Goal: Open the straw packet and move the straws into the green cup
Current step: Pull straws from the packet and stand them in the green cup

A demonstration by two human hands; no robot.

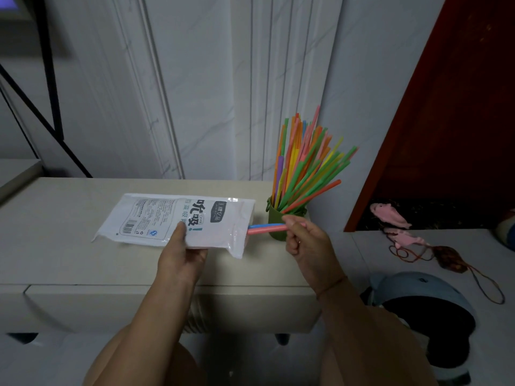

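My left hand point(181, 253) grips the white straw packet point(172, 218) by its near edge and holds it flat above the beige cabinet top. The packet's open end faces right. A pink straw and a blue straw point(266, 228) stick out of that end, and my right hand point(302, 240) pinches their tips. Just behind the right hand stands the green cup point(276, 221), with several coloured straws point(303, 162) fanned out of it to the upper right.
The beige cabinet point(69, 246) runs along a white marble-look wall. To the right lies a lower white surface with pink fish toys point(390, 215), a corded pouch point(451, 260) and a blue and black helmet point(420, 307). A dark red door point(459, 107) stands at the right.
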